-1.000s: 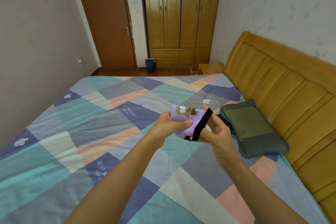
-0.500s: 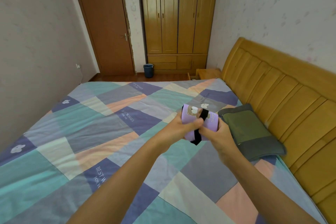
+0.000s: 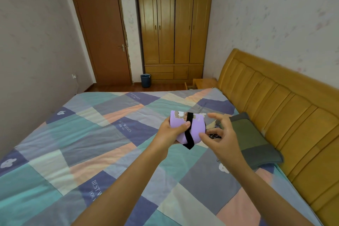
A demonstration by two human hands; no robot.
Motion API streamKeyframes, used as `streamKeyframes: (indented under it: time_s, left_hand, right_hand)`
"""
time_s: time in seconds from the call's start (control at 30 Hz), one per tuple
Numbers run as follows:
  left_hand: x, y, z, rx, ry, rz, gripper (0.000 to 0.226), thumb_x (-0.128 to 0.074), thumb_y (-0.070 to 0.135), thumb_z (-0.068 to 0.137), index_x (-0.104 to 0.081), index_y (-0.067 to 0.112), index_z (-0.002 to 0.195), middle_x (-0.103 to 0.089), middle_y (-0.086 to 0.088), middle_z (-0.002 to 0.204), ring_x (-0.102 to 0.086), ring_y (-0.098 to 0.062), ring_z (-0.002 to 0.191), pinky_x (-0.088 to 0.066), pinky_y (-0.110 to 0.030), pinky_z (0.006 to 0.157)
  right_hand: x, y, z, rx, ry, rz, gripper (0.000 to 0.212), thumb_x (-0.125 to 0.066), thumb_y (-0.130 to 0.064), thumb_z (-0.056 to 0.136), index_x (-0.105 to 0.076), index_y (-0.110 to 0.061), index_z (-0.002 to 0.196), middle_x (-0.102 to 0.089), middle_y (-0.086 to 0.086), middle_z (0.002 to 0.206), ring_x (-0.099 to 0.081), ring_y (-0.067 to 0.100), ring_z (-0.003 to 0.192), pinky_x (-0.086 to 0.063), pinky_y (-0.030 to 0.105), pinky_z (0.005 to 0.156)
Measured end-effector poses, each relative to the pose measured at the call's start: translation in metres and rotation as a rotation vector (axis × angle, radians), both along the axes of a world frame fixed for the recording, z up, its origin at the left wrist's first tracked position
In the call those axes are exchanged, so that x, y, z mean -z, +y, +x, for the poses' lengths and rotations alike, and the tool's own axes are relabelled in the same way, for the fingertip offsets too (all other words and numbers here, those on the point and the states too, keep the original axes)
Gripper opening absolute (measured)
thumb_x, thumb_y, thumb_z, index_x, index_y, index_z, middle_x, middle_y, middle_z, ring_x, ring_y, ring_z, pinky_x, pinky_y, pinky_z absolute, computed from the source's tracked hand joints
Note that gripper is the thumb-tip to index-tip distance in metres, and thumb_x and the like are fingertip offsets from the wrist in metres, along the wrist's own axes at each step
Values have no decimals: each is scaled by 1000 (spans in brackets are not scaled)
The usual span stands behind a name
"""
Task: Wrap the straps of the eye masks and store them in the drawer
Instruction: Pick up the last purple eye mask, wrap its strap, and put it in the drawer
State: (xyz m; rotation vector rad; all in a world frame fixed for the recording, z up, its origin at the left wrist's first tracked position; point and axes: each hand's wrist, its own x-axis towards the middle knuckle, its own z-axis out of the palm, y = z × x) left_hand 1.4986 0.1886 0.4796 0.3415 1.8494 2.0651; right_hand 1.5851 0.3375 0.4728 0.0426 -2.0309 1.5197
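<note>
Beneath the grip spreads a bed [image 3: 77, 152] under a soft patchwork quilt of teal, purple, grey and peach blocks, with a ribbed yellow headboard [image 3: 275, 106] and a flat olive-grey pillow [image 3: 251, 139] off to the grip's right. Above the quilt, the left hand [image 3: 169, 130] holds a folded, padded lilac eye mask [image 3: 180, 126], thumb pressed across its front beside the black elastic strap [image 3: 189, 130] wound around it. Just right of the mask, the right hand [image 3: 218, 137] hovers empty, fingers spread and loosely curved.
</note>
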Motion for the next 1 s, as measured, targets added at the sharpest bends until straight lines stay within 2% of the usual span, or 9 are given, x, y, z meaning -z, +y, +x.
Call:
streamKeyframes:
  time_s: [0.13,0.27,0.37,0.47,0.6,0.67,0.73,0.83,1.0]
  left_hand:
    - [-3,1,5,40,-3,41,39,-67,23,86,-57,15,123,-67,-12,117,-66,-28,103,-58,-34,71]
    - [-7,-3,7,130,28,24,36,-48,36,97,-53,22,129,-66,-6,121,-64,-24,110,-55,-43,90]
    - [-10,-10,6,143,38,-23,42,-38,46,98,-48,25,133,-63,-3,126,-63,-22,111,-54,-45,92]
    - [-14,-22,6,123,111,-101,40,-38,44,98,-46,28,134,-60,0,127,-61,-20,112,-56,-35,86]
    - [-19,-41,7,96,195,-182,20,-41,43,97,-56,38,110,-67,10,106,-63,-9,95,-50,-24,77]
    - [-23,-53,7,68,231,-231,20,-42,41,98,-59,34,103,-67,14,91,-62,-3,79,-48,-25,78]
    - [-26,-66,5,26,293,-301,28,-43,42,97,-63,22,101,-65,11,87,-61,-6,76,-48,-30,81]
    - [-31,-91,0,-111,489,-522,21,-49,42,94,-62,26,97,-63,13,89,-60,-9,79,-51,-37,78]
    - [-57,-139,8,-315,583,-863,22,-51,42,93,-57,30,111,-62,14,100,-57,-6,80,-46,-24,66]
  right_hand:
    - [-5,-12,1,-85,113,205,49,-74,-15,76,-55,-34,117,-52,-8,129,-53,14,119,-58,23,70]
    - [-5,-16,-6,-133,105,314,43,-73,-17,78,-61,-29,118,-51,-11,134,-44,9,129,-46,12,91]
    - [-3,-18,-11,-116,98,334,41,-73,-19,78,-64,-22,117,-51,-7,137,-41,5,131,-38,12,100]
    - [-5,-24,-16,-120,106,357,41,-75,-13,78,-64,-23,117,-48,-7,138,-39,4,132,-40,14,102]
    - [-10,-33,-24,-101,118,390,42,-76,-13,77,-63,-30,112,-42,-18,136,-36,-6,129,-37,5,95]
    - [-13,-37,-27,-106,110,345,39,-78,-10,75,-66,-29,108,-44,-18,135,-37,-8,128,-36,5,96]
    - [-17,-39,-31,-118,102,299,40,-78,-8,74,-67,-31,104,-46,-18,134,-38,-11,125,-37,3,94]
    - [-24,-48,-37,-133,94,296,40,-78,-6,73,-66,-32,102,-48,-14,132,-38,-13,121,-36,-2,86]
    - [-38,-68,-54,-229,119,299,38,-72,2,75,-69,-18,107,-52,-12,126,-39,-22,112,-33,-4,85]
